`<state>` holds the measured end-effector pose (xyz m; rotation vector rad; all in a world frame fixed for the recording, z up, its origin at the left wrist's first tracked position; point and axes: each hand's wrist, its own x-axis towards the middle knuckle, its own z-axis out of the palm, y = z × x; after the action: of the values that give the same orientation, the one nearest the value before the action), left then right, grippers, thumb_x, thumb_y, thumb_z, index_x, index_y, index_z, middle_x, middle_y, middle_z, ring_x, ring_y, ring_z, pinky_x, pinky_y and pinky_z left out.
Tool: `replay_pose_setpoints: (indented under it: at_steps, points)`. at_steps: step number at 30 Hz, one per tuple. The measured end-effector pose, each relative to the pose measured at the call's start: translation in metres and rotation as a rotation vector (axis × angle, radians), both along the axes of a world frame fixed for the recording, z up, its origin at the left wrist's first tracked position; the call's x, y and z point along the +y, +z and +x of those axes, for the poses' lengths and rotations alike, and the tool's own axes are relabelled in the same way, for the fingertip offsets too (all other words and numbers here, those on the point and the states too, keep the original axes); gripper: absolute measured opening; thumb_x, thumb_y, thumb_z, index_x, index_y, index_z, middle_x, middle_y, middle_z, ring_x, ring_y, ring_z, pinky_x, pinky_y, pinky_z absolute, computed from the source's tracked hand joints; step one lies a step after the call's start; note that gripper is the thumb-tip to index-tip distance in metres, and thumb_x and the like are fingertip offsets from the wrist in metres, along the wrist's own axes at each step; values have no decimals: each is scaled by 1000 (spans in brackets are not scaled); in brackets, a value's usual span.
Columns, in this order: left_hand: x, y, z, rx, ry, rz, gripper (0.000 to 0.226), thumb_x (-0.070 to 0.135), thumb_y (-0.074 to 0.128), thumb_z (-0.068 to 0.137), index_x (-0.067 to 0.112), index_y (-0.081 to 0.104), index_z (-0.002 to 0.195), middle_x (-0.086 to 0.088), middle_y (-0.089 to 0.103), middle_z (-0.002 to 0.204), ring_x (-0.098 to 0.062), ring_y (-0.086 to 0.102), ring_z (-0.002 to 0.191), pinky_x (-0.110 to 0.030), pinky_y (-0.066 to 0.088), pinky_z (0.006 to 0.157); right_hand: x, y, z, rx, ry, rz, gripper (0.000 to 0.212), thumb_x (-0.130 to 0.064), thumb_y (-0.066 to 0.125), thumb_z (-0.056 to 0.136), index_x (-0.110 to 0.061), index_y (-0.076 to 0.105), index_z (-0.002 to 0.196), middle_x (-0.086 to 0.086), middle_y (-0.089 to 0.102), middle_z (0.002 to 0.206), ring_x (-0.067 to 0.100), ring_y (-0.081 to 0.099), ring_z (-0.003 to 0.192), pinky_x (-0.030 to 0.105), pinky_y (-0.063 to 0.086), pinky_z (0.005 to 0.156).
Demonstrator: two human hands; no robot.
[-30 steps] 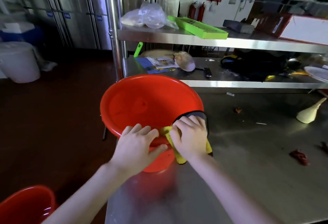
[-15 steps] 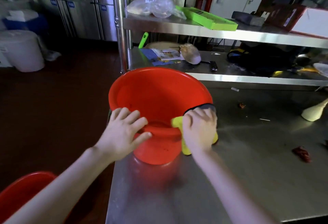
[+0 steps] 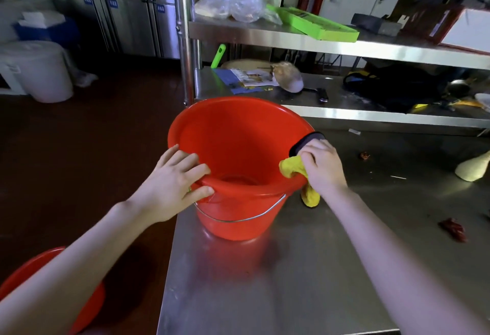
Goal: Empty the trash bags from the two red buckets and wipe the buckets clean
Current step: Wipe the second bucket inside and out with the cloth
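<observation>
- A red bucket (image 3: 238,165) stands upright at the near-left corner of the stainless steel bench (image 3: 305,276), its open mouth tilted slightly toward the camera and no bag visible inside.
- Its wire handle (image 3: 238,216) hangs down across the near wall of the bucket.
- The left hand (image 3: 172,183) holds the bucket's near-left rim: its grip is closed on the rim, fingers over the top edge and thumb under the lip.
- The right hand (image 3: 322,167) is at the bucket's right rim, its grip pinching a yellow cloth (image 3: 293,169) with a dark edge (image 3: 305,142) against the rim.
- Part of the cloth lies over the rim into the bucket; the rest hangs down outside the bucket wall toward the bench.
- A second red bucket (image 3: 53,287) sits on the dark floor, left of and below the bucket on the bench, partly hidden by the left forearm.
- Right of the bucket, red scraps (image 3: 452,228) lie on the bench.
- Behind the bucket, a steel shelf rack (image 3: 331,45) carries a green tray (image 3: 315,25) and a clear plastic bag (image 3: 233,3).
</observation>
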<state>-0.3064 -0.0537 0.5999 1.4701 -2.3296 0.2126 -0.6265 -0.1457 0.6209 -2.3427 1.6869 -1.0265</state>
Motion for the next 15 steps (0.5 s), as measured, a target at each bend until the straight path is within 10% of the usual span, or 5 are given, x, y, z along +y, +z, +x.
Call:
replay_pose_setpoints:
  at_steps: [6, 15]
  points:
    - [23, -9, -71, 89, 120, -140, 43, 62, 44, 90, 24, 63, 87, 8, 48, 78, -22, 48, 77, -45, 38, 83, 77, -17, 81, 75, -302, -182, 31, -26, 45, 80, -16, 64, 56, 3, 58, 59, 31, 50, 65, 40, 40, 76]
    - [32, -11, -72, 155, 47, -151, 43, 57, 48, 91, 21, 71, 96, 10, 55, 80, -17, 50, 75, -37, 40, 78, 22, 12, 7, 243, 178, 47, 32, -14, 46, 90, -3, 67, 68, 7, 65, 77, 29, 53, 80, 43, 43, 82]
